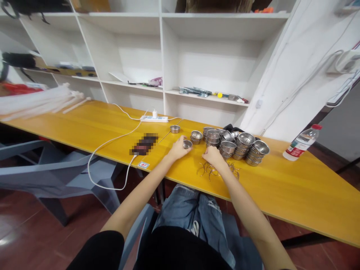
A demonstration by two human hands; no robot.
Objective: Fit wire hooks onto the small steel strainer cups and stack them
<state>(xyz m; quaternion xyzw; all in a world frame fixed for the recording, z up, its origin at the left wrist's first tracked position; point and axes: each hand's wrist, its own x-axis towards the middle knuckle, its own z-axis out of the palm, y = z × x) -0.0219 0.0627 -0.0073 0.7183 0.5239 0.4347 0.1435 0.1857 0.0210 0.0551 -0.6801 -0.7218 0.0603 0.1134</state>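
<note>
On the table (295, 187), left of stacked cups (241, 148), the left hand (179, 149) pinches a metal cup (187, 144), seemingly to steady it, while the right hand (213, 155) curls by handy wires (213, 172), its hold unclear.

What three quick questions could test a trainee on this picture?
1. What does the left hand hold?
2. True or false: the red-capped bottle stands to the right of the stacked metal cups.
3. Fill in: the thin curved metal pieces lie nearest the ____.

Key: 1. A small metal cup. 2. True. 3. Right hand.
</note>
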